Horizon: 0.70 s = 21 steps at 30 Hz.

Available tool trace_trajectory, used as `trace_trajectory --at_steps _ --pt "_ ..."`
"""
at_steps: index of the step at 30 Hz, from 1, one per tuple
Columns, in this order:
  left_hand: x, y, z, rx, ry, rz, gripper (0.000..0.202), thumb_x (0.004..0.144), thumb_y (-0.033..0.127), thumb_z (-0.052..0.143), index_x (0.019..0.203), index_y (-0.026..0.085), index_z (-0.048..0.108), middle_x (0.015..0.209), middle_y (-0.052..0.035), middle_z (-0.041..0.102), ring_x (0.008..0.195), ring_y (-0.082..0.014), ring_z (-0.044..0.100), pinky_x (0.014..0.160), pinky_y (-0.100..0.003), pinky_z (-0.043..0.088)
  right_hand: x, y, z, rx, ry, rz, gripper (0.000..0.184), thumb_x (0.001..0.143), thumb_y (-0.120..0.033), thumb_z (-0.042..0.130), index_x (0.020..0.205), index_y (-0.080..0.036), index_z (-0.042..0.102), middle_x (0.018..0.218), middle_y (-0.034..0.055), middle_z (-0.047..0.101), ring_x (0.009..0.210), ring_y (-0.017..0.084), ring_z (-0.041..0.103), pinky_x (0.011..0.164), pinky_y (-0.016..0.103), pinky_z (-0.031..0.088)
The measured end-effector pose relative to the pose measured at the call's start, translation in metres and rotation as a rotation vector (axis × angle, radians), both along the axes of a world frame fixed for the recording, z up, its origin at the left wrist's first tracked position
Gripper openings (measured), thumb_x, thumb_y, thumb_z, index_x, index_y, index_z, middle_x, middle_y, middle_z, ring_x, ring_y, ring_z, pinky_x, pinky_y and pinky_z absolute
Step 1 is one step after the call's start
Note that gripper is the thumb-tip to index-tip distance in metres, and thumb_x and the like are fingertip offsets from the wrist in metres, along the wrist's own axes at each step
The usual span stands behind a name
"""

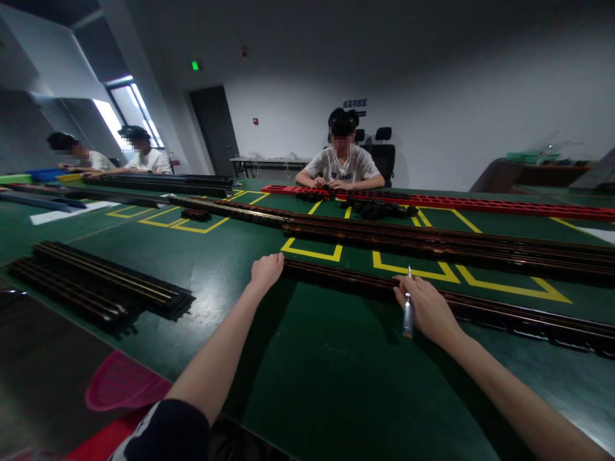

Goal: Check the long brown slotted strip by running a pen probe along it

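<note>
A long, dark, narrow track-like strip [346,274] lies across the green table in front of me, running off to the right. My left hand [267,271] is closed at its left end, the fingers wrapped round the tip. Farther right, my right hand [427,308] rests at the strip's near side with its fingers pinched together. Between them is a slim silver knife-like tool [408,317], held upright with its thin tip pointing away from me. What exactly the fingertips press on is partly hidden.
More long dark strips [432,238] lie beyond my hands, over yellow tape outlines [312,255]. A stack of short strips [103,275] sits left. A red slotted rail [480,203] runs farther back. A co-worker [341,160] sits opposite. A pink basket [122,382] stands below the table edge.
</note>
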<state>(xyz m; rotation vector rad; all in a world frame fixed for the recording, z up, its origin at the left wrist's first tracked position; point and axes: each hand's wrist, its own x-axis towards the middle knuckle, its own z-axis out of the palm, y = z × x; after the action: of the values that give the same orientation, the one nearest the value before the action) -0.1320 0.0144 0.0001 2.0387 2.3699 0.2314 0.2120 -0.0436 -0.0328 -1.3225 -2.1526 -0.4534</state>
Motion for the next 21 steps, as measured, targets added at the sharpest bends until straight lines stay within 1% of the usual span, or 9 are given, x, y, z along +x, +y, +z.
trace_trajectory --at_steps 3,6,10,16,21 --pt "-0.0015 0.0006 -0.0011 -0.009 0.053 -0.066 0.049 0.095 0.023 0.017 0.100 0.017 0.065 0.106 -0.0134 0.071 0.098 -0.0269 0.067 0.079 -0.036 0.050 0.0006 0.0000 -0.0002 -0.012 0.005 0.004 0.044 0.097 -0.043 0.025 0.097 -0.015 0.059 0.083 0.0128 0.066 0.073 0.022 0.062 0.069 0.036 0.050" --pt "-0.0027 0.0016 -0.0018 -0.011 0.063 -0.084 0.048 0.095 0.022 0.017 0.100 0.016 0.064 0.105 -0.0138 0.071 0.098 -0.0273 0.067 0.078 -0.036 0.050 0.0015 -0.0001 -0.0005 -0.033 0.012 0.002 0.044 0.097 -0.043 0.026 0.096 -0.015 0.059 0.081 0.0118 0.065 0.071 0.022 0.061 0.067 0.036 0.050" --pt "-0.0023 0.0019 -0.0018 -0.012 0.071 -0.110 0.046 0.095 0.020 0.018 0.102 0.015 0.063 0.105 -0.0143 0.070 0.095 -0.0263 0.067 0.077 -0.036 0.050 0.0013 -0.0003 0.0001 -0.038 0.011 0.004 0.044 0.097 -0.043 0.026 0.097 -0.014 0.059 0.082 0.0126 0.065 0.073 0.022 0.061 0.067 0.036 0.050" --pt "-0.0014 0.0013 -0.0010 -0.018 0.066 -0.113 0.044 0.096 0.019 0.019 0.100 0.015 0.062 0.102 -0.0138 0.071 0.093 -0.0243 0.067 0.078 -0.034 0.049 -0.0003 -0.0013 0.0022 -0.017 0.002 0.009 0.042 0.097 -0.040 0.027 0.093 -0.015 0.060 0.083 0.0133 0.066 0.073 0.023 0.062 0.068 0.037 0.051" --pt "-0.0008 -0.0001 -0.0006 -0.008 0.061 -0.115 0.041 0.095 0.018 0.021 0.102 0.014 0.062 0.103 -0.0145 0.070 0.096 -0.0258 0.067 0.079 -0.035 0.049 0.0004 -0.0010 0.0020 -0.018 0.013 0.021 0.039 0.097 -0.040 0.029 0.093 -0.016 0.059 0.085 0.0133 0.067 0.073 0.023 0.062 0.067 0.037 0.051"
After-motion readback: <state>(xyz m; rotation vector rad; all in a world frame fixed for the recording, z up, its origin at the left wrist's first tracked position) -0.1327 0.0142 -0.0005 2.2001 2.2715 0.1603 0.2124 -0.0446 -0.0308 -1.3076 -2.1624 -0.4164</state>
